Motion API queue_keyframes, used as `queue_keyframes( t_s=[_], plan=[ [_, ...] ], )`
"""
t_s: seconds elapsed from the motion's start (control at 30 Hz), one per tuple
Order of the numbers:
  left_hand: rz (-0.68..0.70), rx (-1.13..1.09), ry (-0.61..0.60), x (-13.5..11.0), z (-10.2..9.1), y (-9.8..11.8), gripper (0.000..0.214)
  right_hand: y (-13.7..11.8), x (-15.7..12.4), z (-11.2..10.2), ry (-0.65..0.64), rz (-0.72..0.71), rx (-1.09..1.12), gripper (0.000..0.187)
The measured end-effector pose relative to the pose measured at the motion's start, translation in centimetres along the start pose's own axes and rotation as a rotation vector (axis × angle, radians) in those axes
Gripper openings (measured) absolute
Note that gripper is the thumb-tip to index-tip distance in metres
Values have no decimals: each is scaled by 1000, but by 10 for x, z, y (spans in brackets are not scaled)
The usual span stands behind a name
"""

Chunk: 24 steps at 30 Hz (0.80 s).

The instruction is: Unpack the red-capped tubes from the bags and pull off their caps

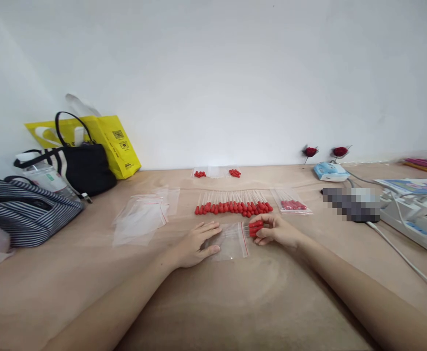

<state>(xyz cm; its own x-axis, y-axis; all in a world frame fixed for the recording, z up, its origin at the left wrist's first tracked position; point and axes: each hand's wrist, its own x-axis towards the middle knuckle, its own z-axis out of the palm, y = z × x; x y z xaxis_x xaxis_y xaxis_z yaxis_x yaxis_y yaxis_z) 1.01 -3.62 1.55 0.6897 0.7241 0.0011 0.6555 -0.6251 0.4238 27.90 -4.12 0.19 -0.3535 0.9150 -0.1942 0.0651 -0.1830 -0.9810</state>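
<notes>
My left hand (195, 242) lies flat, fingers spread, on a clear zip bag (231, 241) in the middle of the brown table (213, 302). My right hand (275, 229) is closed on a small bunch of red-bulbed droppers (255, 228), their clear stems reaching into the bag's red-striped mouth. Just beyond the hands lies a row of several more red-bulbed droppers (233, 204). A filled bag of droppers (291, 202) rests to the row's right.
A pile of empty zip bags (144, 215) lies at left. Striped bag (23, 207), black handbag (84, 163) and yellow bag (111, 141) stand far left. Red bulbs (234, 172) sit by the wall. At right are a cable (403, 256), a white device (411, 214) and papers.
</notes>
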Motion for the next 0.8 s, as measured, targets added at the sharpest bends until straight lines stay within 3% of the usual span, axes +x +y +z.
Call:
queue_keyframes(
  t_s=[0.13, 0.27, 0.43, 0.57, 0.63, 0.7, 0.8],
  plan=[
    [6, -3, 1, 0, 0, 1, 50, 2, 3, 4, 65, -2, 139, 32],
    [18, -16, 3, 0, 0, 0, 50, -7, 0, -9, 160, -33, 75, 31],
    [29, -20, -5, -3, -2, 0, 52, -30, -13, -39, 398, -219, 21, 29],
    [-8, -95, 45, -2, -1, 2, 49, -30, -12, -28, 545, -420, 15, 28],
    [-58, -233, 136, 3, 0, 8, 41, -20, -9, -8, 607, -527, -107, 27],
    [-203, -507, 197, 12, -1, 17, 34, -9, -6, 12, 618, -668, -341, 22],
    [-487, -1043, 140, 29, -2, 36, 29, 5, -4, 33, 537, -897, -778, 19]
  ],
)
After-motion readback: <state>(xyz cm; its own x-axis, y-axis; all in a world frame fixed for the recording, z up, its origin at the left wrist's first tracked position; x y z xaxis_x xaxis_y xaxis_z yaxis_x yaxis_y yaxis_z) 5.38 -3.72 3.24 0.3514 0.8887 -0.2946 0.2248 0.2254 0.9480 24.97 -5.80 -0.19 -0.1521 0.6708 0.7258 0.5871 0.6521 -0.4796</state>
